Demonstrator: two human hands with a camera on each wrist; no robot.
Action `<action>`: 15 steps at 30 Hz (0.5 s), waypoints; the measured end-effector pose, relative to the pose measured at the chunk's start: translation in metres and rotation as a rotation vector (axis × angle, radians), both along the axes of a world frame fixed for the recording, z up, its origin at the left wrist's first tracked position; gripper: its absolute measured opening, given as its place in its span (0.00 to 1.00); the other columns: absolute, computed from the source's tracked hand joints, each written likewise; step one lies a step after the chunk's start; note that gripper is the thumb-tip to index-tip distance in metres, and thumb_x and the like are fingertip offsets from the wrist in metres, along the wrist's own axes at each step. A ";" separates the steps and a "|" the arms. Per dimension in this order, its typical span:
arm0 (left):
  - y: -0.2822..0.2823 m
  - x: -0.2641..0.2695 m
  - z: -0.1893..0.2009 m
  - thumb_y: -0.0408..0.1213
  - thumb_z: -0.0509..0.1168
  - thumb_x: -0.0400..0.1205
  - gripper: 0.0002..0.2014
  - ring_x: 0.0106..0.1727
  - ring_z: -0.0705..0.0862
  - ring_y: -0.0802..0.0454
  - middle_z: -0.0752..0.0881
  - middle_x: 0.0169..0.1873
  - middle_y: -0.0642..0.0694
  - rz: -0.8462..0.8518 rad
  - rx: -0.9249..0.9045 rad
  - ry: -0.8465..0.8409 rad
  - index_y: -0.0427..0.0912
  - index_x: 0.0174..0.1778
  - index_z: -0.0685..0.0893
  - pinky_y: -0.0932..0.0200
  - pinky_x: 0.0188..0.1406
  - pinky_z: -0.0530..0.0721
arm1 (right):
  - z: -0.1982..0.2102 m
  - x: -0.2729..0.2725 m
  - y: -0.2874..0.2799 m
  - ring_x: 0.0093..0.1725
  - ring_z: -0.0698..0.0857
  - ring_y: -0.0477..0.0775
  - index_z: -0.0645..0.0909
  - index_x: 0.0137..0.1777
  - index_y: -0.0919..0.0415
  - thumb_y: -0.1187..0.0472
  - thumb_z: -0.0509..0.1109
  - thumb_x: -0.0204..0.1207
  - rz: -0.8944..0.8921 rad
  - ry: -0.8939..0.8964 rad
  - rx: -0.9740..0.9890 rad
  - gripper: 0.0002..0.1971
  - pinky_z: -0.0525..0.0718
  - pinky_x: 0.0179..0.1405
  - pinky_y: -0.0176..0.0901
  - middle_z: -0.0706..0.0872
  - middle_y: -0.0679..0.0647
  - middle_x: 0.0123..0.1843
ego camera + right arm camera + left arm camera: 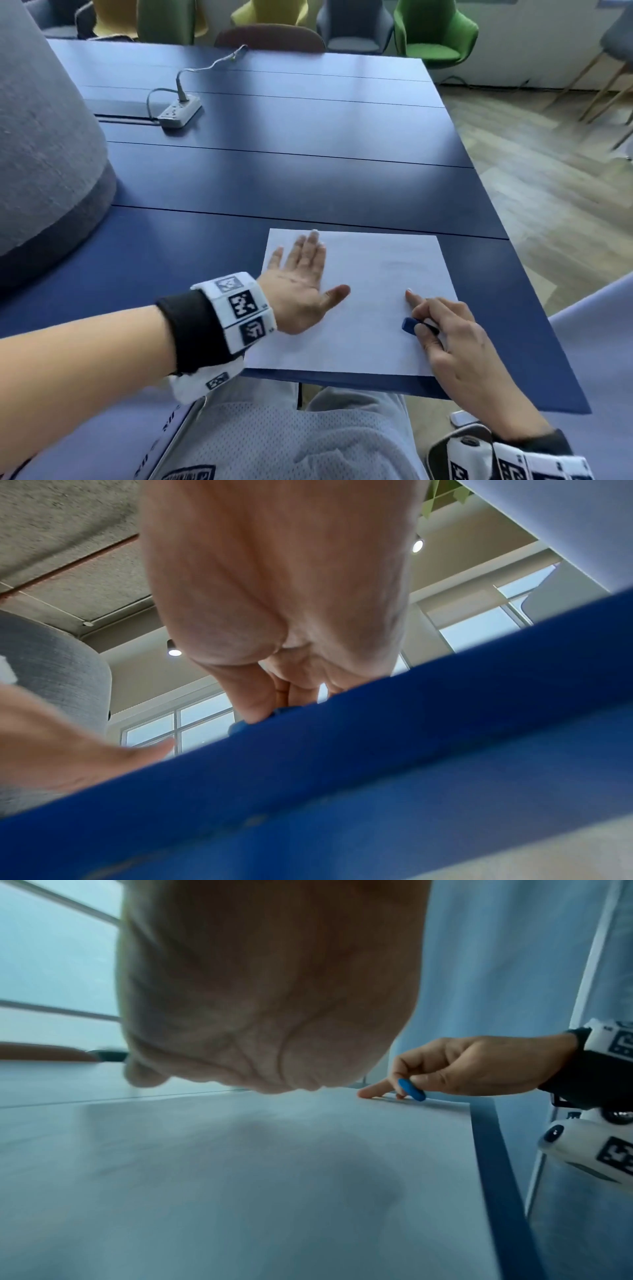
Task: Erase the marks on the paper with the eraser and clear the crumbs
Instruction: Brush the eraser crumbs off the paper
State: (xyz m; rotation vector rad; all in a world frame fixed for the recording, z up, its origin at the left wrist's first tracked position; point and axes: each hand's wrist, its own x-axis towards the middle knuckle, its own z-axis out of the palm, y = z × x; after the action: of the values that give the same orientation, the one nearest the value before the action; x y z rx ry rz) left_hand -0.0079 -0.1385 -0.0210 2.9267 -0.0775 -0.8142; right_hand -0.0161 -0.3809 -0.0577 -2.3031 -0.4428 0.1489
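Observation:
A white sheet of paper lies on the blue table near its front edge. A faint grey smudge shows on its right half. My left hand lies flat on the sheet's left part with fingers straight and thumb spread. My right hand sits at the sheet's right edge, holding a blue eraser between thumb and curled fingers, while its index finger points forward onto the paper. The left wrist view shows the right hand with the eraser just above the sheet. No crumbs are discernible.
A white power strip with a grey cable lies at the back left of the table. A large grey rounded object stands at the left. Chairs line the far side. The table's right edge drops to a wooden floor.

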 end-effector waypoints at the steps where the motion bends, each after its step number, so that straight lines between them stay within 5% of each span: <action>1: -0.013 0.005 -0.002 0.65 0.34 0.84 0.40 0.81 0.24 0.51 0.23 0.80 0.46 -0.049 -0.025 -0.003 0.41 0.82 0.28 0.42 0.82 0.31 | -0.002 -0.002 0.001 0.65 0.70 0.20 0.77 0.44 0.44 0.68 0.65 0.80 0.001 -0.012 -0.001 0.14 0.63 0.60 0.12 0.78 0.42 0.68; 5: -0.030 0.011 -0.018 0.66 0.34 0.84 0.39 0.81 0.25 0.52 0.24 0.81 0.49 -0.145 -0.013 0.049 0.47 0.83 0.28 0.38 0.80 0.28 | -0.004 -0.007 0.002 0.71 0.71 0.37 0.77 0.43 0.44 0.68 0.65 0.80 -0.008 -0.014 0.008 0.14 0.66 0.66 0.30 0.77 0.39 0.70; 11: 0.014 -0.005 -0.009 0.69 0.33 0.82 0.43 0.81 0.24 0.47 0.22 0.80 0.45 0.180 0.070 0.079 0.41 0.82 0.26 0.35 0.78 0.26 | -0.004 -0.005 0.001 0.64 0.69 0.20 0.79 0.44 0.45 0.69 0.65 0.80 -0.041 0.032 0.063 0.14 0.61 0.58 0.09 0.78 0.40 0.70; 15: -0.022 -0.016 -0.006 0.66 0.33 0.83 0.38 0.79 0.21 0.50 0.20 0.78 0.50 -0.214 -0.040 0.027 0.51 0.81 0.25 0.39 0.80 0.28 | -0.001 -0.004 0.002 0.61 0.71 0.18 0.79 0.44 0.45 0.69 0.65 0.80 -0.054 0.051 0.095 0.14 0.62 0.56 0.09 0.79 0.38 0.68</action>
State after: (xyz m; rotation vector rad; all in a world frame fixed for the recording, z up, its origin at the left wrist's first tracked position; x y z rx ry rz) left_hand -0.0240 -0.1604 -0.0268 2.9034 -0.4060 -0.8692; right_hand -0.0205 -0.3793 -0.0590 -2.2105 -0.3543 0.1568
